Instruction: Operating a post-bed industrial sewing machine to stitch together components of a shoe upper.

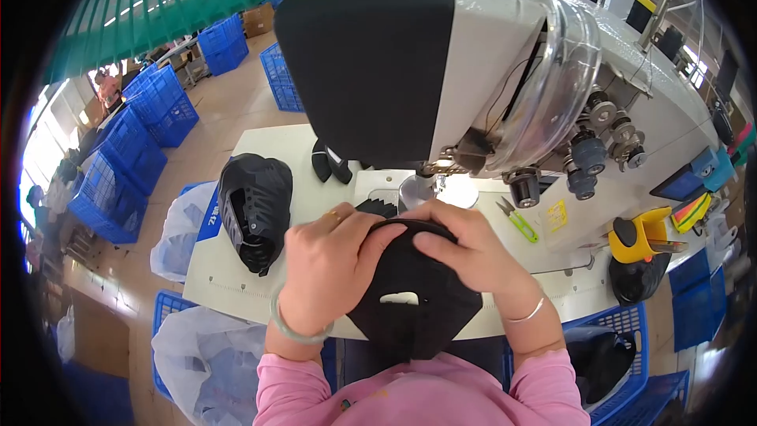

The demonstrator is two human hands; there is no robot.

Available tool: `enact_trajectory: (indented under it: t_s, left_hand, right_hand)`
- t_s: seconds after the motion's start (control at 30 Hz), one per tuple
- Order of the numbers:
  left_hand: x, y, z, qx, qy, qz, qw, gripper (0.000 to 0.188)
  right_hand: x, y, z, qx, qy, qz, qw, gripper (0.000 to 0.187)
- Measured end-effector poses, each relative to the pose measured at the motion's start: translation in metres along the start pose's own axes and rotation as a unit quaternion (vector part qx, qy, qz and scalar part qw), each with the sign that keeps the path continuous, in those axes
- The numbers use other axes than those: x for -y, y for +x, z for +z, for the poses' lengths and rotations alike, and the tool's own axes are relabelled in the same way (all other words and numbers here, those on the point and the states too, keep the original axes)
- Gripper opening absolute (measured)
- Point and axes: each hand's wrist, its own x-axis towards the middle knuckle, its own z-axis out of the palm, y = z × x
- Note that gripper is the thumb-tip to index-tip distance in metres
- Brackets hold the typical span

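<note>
Between my hands, in front of the sewing machine (371,63), is a black fabric piece (414,308) with a slot-shaped opening; its exact kind is unclear. My left hand (327,260) is closed on its upper left edge, thumb on top. Opposite, my right hand (473,248) pinches the upper right edge, also thumb on top. The fingers underneath are partly hidden. The fabric's far edge lies close to the machine's needle area (426,185). Another black part (377,207) with a ridged edge shows just beyond my hands.
A black shoe upper (256,209) rests on the white table (221,296) at left. Small black pieces (330,162) lie farther back. Green-handled snips (519,221) and a yellow holder (643,233) are at right. Blue crates (162,312) with plastic bags stand below; more blue crates (130,150) line the floor.
</note>
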Motion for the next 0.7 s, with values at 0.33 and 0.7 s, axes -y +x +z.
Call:
enact_trajectory:
  t_s: [0.33, 0.7]
  left_hand:
    - [0.029, -0.032, 0.048, 0.19, -0.472, -0.257, 0.822, 0.037]
    - [0.028, -0.039, 0.064, 0.172, -0.683, -0.344, 0.621, 0.023]
  right_hand:
    - [-0.045, -0.043, 0.001, 0.021, 0.212, 0.178, 0.961, 0.025]
    - [-0.053, -0.057, 0.013, -0.032, 0.199, 0.154, 0.967, 0.042]
